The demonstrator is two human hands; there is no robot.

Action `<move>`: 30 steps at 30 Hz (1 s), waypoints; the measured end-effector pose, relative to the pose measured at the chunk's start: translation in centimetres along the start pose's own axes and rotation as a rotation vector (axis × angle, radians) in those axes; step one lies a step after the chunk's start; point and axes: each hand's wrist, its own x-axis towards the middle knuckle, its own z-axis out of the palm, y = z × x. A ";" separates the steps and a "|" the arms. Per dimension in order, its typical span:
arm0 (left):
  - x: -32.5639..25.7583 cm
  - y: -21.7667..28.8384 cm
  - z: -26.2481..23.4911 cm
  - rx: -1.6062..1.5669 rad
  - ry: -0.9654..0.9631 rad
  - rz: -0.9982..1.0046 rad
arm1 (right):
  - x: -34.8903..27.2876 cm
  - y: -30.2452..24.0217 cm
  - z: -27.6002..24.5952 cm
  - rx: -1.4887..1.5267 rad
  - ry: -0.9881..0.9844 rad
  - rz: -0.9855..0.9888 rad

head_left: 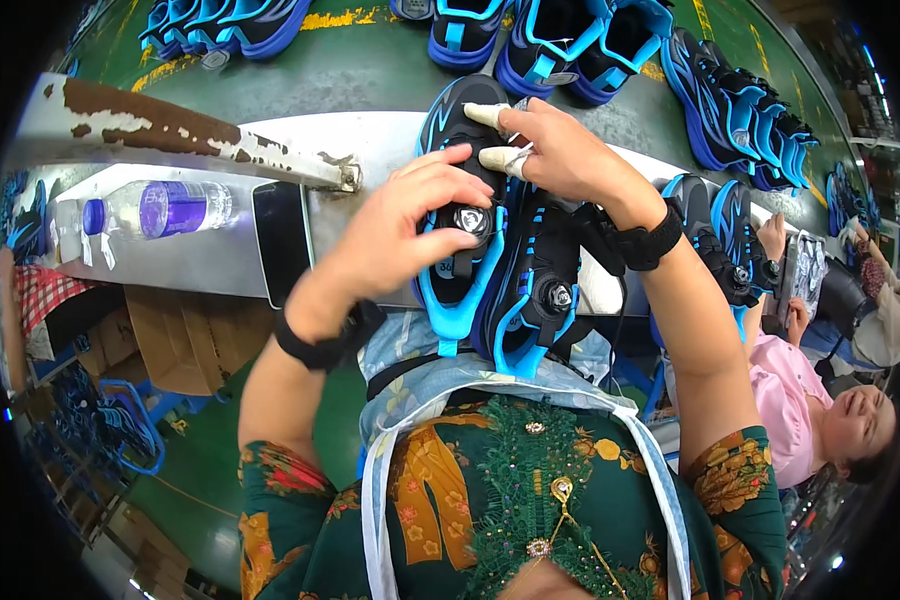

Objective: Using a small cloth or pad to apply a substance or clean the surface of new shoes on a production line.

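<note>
Right of the phone [283, 240], on the worktop [380, 135], is a shoe [465, 262]: black upper, bright blue trim and lining, purple-blue sole, and a round black-and-silver dial [473, 220]. The left hand [400, 225] curves thumb and fingers around the dial; the right hand [565, 150], with pale covers [505, 160] on two fingertips, bends over the shoe's front. I cannot tell whether either grips. A matching second shoe [542, 265] is farther right of the phone.
</note>
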 end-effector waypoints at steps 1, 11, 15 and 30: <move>0.1 -0.2 -0.6 0.027 -0.060 0.018 | -0.1 -0.3 -0.3 -0.013 -0.032 0.041; 0.8 -1.1 -1.7 -0.072 -0.191 0.073 | 0.5 -0.6 -1.1 0.003 -0.090 0.081; 0.5 0.9 -0.6 0.023 -0.033 0.018 | -0.1 0.3 -0.2 -0.024 -0.021 0.047; -1.1 1.8 2.3 0.251 0.324 -0.139 | 0.4 -0.3 -0.4 0.057 -0.085 0.126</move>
